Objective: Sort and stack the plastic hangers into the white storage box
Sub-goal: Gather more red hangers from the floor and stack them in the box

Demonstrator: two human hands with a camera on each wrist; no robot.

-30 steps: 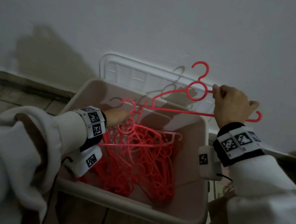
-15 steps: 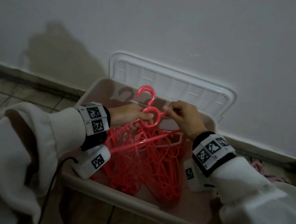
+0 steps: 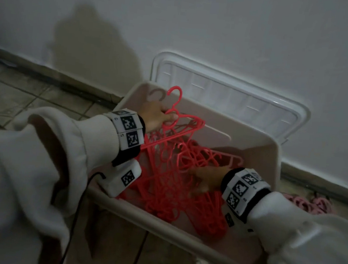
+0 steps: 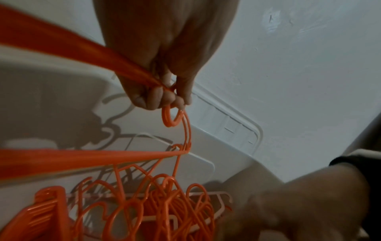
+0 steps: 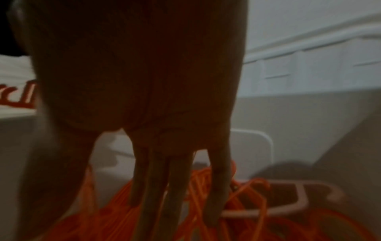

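Right wrist view is dim and blurred, so you lose detail there: your right hand (image 5: 144, 97) fills most of it as a dark shape, and where its fingertips end among the plastic is hard to make out. From the head view that hand (image 3: 206, 179) is smeared too, and part of it lies behind red loops. Your right fingers (image 5: 177, 187) are straight and slightly spread, reaching down into the pile of red hangers (image 3: 177, 175) and touching it; you cannot see them curled round anything. Your left hand (image 3: 155, 117) sits at the far left corner of the white storage box (image 3: 258, 155), its fingers (image 4: 152, 99) curled tight around the neck ring of a bunch of red hangers (image 4: 181, 130), with a hook (image 3: 174, 95) standing up above the box rim. How many hangers are in that bunch you cannot count, since their arms overlap and run out of the left wrist view. The pile lies tangled inside the box, filling most of its floor, thin red frames crossing one another. One paler pink hanger (image 5: 296, 200) lies on top of the pile near your right fingers. Behind the box, its white lid (image 3: 236, 99) leans against the wall (image 3: 201, 27). More pale pink hangers (image 3: 305, 202) lie on the floor right of the box, too dark to make out clearly.
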